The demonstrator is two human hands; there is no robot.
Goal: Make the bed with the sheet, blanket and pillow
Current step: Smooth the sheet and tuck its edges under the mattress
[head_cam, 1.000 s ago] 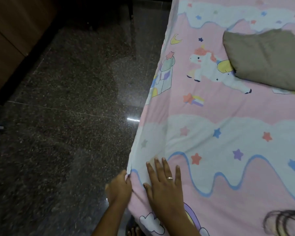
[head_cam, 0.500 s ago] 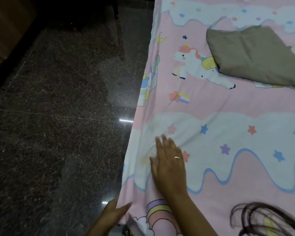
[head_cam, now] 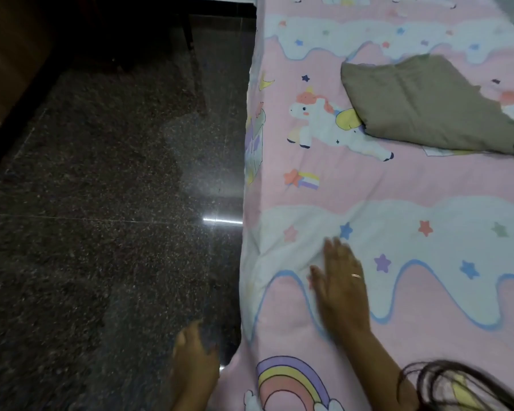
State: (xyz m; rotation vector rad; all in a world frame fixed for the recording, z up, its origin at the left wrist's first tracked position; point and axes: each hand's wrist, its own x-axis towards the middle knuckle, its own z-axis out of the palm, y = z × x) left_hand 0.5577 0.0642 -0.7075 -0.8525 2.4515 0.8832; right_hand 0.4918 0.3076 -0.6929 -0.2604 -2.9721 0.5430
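Here the soft pink-and-white unicorn sheet (head_cam: 398, 188) lies spread over the bed, its long axis running away from the viewer. The right hand (head_cam: 343, 292) presses flat on it near the left edge, fingers straight. The left hand (head_cam: 193, 351), blurred, hangs loose and empty over the speckled floor (head_cam: 101, 232). An olive-brown folded cloth (head_cam: 428, 108) lies farther up.

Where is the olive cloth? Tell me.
Head view, upper right: the olive cloth lies on the sheet, its corner overlapping the printed unicorn, well beyond the right hand pressed flat on the sheet.
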